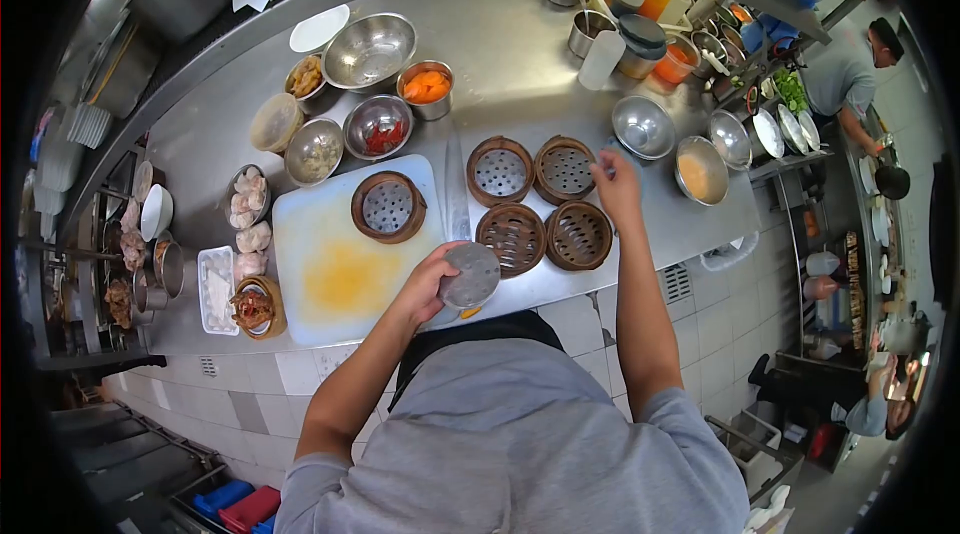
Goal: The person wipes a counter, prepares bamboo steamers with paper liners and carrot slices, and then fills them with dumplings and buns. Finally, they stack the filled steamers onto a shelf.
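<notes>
My left hand [430, 279] grips a round grey metal disc [470, 276] by its edge, over the counter's front edge. My right hand [618, 186] is at the right rim of a small bamboo steamer basket [564, 170], fingers curled together; what they hold, if anything, I cannot make out. That basket has a perforated metal disc inside. Beside it is a similar basket [500, 171] with a perforated disc. Nearer me sit two baskets with slatted bottoms, one on the left [512, 239] and one on the right [579, 235]. Another basket with a disc [388, 207] stands on the white cutting board [300, 204].
A long blade [456, 184] lies along the board's right side. Bowls of sliced carrot [427, 87] and red pieces [381, 127] stand behind the board. To the right are a steel bowl [644, 127] and a bowl of yellowish liquid [702, 172]. Two people are at the far right.
</notes>
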### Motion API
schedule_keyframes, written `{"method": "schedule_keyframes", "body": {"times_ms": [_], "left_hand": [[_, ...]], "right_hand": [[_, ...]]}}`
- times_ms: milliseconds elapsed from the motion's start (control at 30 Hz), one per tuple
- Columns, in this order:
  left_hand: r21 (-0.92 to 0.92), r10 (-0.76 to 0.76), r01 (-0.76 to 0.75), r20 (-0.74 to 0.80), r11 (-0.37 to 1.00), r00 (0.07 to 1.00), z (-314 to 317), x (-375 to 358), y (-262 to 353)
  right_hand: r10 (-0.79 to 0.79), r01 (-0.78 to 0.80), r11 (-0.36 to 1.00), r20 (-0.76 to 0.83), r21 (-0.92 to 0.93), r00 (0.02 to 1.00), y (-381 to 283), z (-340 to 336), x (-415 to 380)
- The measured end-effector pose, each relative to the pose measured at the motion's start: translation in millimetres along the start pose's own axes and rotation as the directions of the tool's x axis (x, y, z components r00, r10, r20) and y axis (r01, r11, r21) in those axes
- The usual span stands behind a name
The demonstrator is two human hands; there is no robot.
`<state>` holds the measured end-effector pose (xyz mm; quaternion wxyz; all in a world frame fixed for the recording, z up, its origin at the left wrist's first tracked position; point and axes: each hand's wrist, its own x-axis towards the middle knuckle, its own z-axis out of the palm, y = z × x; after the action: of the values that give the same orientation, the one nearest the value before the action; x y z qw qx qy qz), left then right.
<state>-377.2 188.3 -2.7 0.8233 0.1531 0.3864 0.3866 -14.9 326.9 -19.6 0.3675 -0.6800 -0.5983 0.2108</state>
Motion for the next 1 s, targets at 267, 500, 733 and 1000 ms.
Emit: {"method": "schedule_keyframes", "body": {"times_ms": [267,500,733,1000], "left_hand": [[0.276,-0.140,0.114,0.075,0.954,0.987,26,35,-17],[0.384,-0.194,0.138,0.110,0.913,0.975,8,25,-18],[0.205,-0.225,0.196,0.131,0.959,0.965,-5,27,4],[0.384,-0.278,0.204,0.147,0.900,0.949,-10,12,-1]], "right_hand": [[-0.066,-0.079,0.972,0.581,0.221,0.811,-78,15,-123],[0.334,-0.315,0.885,0.004,0.342,0.942,-51,-28,-101],[-0.080,-0.016,0.943,-0.274,-0.333,0.958,-48,-34,-118],[0.004,-0.094,0.974,0.400,0.207,0.917,-91,34,-159]]}}
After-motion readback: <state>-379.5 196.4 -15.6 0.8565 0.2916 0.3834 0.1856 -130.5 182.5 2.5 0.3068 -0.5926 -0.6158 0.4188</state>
